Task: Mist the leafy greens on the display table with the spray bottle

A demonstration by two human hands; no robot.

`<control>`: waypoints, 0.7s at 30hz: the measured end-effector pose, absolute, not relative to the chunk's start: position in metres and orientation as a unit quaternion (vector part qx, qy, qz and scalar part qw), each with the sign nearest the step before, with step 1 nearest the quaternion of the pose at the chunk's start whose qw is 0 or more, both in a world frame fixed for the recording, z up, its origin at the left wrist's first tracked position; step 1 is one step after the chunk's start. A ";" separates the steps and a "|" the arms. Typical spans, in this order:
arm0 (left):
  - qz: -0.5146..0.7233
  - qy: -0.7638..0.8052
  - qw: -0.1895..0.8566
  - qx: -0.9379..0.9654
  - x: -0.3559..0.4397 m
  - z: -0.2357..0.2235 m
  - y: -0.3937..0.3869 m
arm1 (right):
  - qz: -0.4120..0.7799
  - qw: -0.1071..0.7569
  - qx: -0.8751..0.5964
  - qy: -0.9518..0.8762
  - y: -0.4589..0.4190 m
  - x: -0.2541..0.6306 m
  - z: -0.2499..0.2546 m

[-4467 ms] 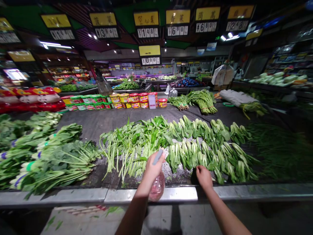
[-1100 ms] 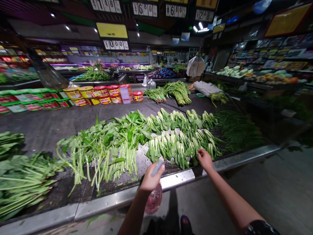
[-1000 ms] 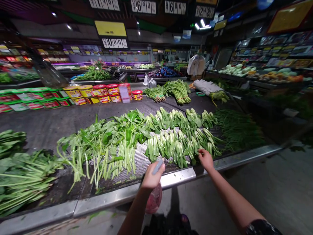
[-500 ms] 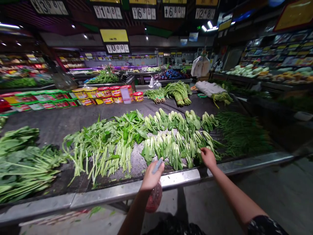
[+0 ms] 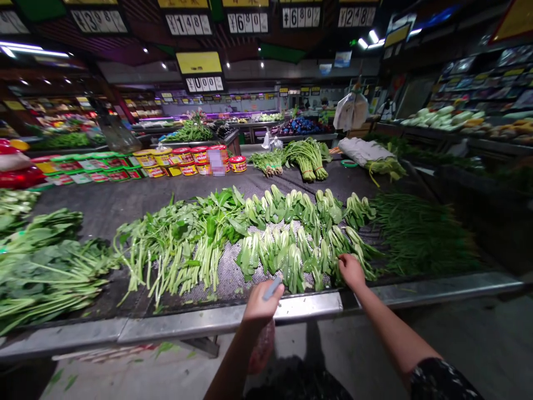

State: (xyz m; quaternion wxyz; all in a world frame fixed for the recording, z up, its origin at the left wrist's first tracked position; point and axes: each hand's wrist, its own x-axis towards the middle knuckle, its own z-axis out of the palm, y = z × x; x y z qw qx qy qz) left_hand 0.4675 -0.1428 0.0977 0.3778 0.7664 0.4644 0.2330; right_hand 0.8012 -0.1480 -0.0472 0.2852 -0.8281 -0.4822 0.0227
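My left hand [image 5: 261, 303] is closed round the neck of what looks like a spray bottle [image 5: 263, 347]. Its grey top sticks up by my thumb, and its see-through pinkish body hangs below, partly behind my wrist. That hand is over the metal front edge of the display. My right hand [image 5: 352, 270] has its fingers curled in at the front row of bok choy [image 5: 293, 266], pinching at a bunch near the right end; the fingertips are partly hidden. The bok choy lies in two rows on a perforated mat and glistens. Beside it on the left spreads water spinach [image 5: 187, 239].
Leafy greens [image 5: 58, 278] lie in bundles at far left, and thin dark green stalks [image 5: 420, 233] at right. Stacked tubs [image 5: 183, 161], tied green bundles [image 5: 303, 158] and a wrapped bundle [image 5: 368, 150] line the back. A metal rim [image 5: 166, 325] runs along the front.
The view turned right after the oldest frame and has swung partly back left over the last second. My left hand keeps the bottle, its body tilting; my right hand stays by the bok choy.
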 end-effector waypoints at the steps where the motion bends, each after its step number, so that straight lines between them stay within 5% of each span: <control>1: 0.234 0.465 0.377 0.766 0.470 0.096 -0.144 | 0.020 0.281 -0.828 -0.485 -0.149 0.803 -0.048; 21: 0.322 0.441 0.371 0.751 0.520 0.131 -0.150 | 0.014 0.233 -0.838 -0.493 -0.168 0.793 -0.037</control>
